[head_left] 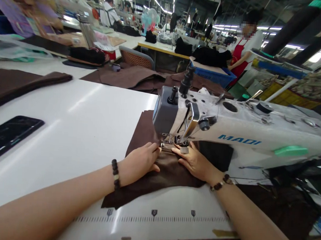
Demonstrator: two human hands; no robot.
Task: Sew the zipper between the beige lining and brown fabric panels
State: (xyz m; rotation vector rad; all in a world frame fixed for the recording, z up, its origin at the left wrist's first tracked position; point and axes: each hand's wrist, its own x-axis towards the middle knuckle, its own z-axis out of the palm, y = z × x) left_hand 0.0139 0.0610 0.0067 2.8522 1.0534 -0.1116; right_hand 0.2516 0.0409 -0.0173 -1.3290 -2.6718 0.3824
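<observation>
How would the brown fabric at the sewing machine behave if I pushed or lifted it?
The brown fabric looks likely to flop when lifted: its surface ripples and its near edge is wavy. It should slide fairly easily over the tabletop, which looks smooth and glossy, though it may drag at the sewing machine, since part lies beneath its head.

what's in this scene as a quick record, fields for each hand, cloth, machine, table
left hand: on the brown cloth
right hand: on the same cloth, fingers spread
brown cloth: partly under the sewing machine's head
sewing machine: white, marked MAQI
table: white, ruler scale near front edge, black phone at left
</observation>
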